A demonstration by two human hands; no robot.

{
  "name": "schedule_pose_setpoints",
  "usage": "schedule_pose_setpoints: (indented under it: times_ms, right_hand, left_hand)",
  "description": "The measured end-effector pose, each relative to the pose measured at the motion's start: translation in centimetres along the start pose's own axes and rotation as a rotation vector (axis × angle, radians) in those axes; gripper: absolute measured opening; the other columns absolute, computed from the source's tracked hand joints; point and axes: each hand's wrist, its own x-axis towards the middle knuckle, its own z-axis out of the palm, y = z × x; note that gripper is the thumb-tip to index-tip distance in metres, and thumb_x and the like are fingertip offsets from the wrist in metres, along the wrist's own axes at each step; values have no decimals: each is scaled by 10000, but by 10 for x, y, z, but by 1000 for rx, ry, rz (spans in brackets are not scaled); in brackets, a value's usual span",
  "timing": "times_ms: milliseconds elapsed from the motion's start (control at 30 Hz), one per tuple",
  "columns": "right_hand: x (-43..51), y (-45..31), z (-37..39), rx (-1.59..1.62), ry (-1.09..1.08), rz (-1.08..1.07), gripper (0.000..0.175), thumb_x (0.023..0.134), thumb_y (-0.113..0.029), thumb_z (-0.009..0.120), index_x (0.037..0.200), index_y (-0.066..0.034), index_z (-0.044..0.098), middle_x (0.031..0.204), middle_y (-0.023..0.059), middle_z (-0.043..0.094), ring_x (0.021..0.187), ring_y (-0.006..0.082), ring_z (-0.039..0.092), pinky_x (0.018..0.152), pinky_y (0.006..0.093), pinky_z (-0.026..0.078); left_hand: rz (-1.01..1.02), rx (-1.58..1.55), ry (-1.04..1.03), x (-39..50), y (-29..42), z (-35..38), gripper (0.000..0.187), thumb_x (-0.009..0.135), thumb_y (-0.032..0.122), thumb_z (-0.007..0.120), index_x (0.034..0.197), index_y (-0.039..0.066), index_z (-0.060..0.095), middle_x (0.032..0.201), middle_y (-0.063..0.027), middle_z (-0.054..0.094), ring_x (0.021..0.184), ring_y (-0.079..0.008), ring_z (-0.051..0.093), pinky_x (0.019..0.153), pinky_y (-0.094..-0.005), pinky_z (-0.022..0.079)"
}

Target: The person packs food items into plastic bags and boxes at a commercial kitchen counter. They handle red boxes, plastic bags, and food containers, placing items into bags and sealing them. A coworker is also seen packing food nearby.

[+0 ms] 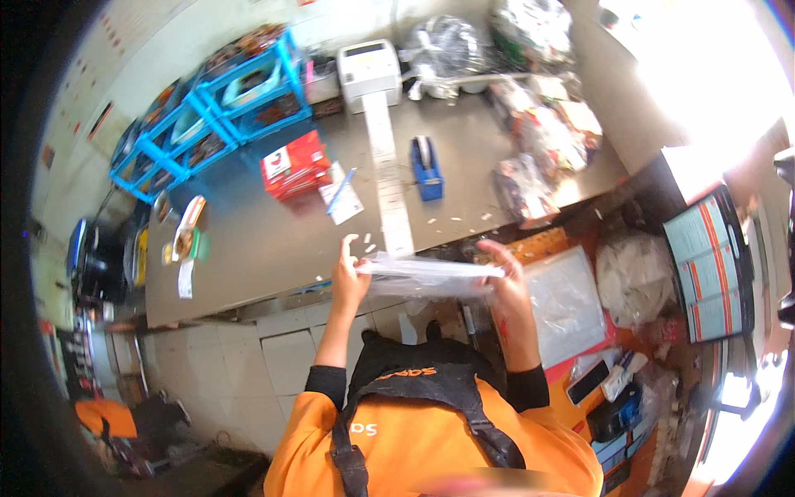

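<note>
A clear plastic bag (pixel 428 276) is stretched sideways between my two hands, in front of my body and just off the table's near edge. My left hand (pixel 352 273) pinches one end of it, with the index finger raised. At the other end my right hand (pixel 510 276) grips the plastic, its index finger also lifted. Motion blurs the bag a little, and I see nothing inside it. Beyond it, a long printed label strip (pixel 388 174) runs out of a white label printer (pixel 371 71) toward me. To the right of that strip stands a blue tape dispenser (pixel 427 171).
On the metal table (pixel 248 248) lie a red packet (pixel 297 164) and a blue pen (pixel 341 191). Blue stacking racks (pixel 214 102) stand at the back left. Wrapped packs (pixel 546 136) crowd the right side. A monitor (pixel 711 267) is at far right; another person (pixel 109 419) is lower left.
</note>
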Motion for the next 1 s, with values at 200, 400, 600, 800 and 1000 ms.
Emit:
schedule_pose_setpoints:
  times_ms: [200, 400, 600, 800, 1000]
  right_hand:
    - [29, 38, 76, 696, -386, 485, 345, 700, 6, 512, 1030, -42, 599, 689, 36, 543, 666, 118, 547, 612, 229, 443]
    - [88, 103, 158, -1074, -529, -428, 392, 623, -228, 815, 902, -11, 645, 988, 245, 528, 763, 404, 589, 876, 455, 458]
    - [132, 136, 245, -1636, -719, -93, 483, 731, -56, 663, 1188, -45, 509, 1337, 301, 291, 1049, 420, 555, 806, 413, 527]
    - [148, 152, 307, -2077, -923, -84, 378, 789, -113, 602, 1165, -140, 579, 1449, 190, 246, 1127, 371, 527, 851, 472, 492]
    - [225, 132, 339, -1462, -1480, -270, 385, 688, -280, 779, 1037, -192, 642, 1335, 152, 424, 1207, 359, 451, 976, 415, 419]
  left_hand:
    - [-737, -1031, -26, -27, -111, -92, 516, 809, 40, 460, 1322, 96, 453, 689, -6, 516, 592, -140, 485, 569, -294, 446]
    - [-546, -1770, 21, -40, -146, -149, 494, 784, 43, 566, 1275, 96, 532, 847, -33, 526, 705, -126, 509, 619, -263, 449]
    - [-217, 221, 117, -14, -170, -150, 677, 567, 31, 819, 1190, 25, 554, 1021, -161, 630, 948, -304, 605, 789, -397, 500]
    - [-468, 554, -120, 31, -230, -147, 1098, 446, 136, 909, 1367, 38, 321, 1246, -206, 532, 1166, -432, 459, 947, -424, 455]
    - [-566, 604, -285, 62, -259, -138, 921, 564, 85, 840, 1341, 54, 346, 1355, -342, 320, 1175, -415, 476, 939, -425, 467]
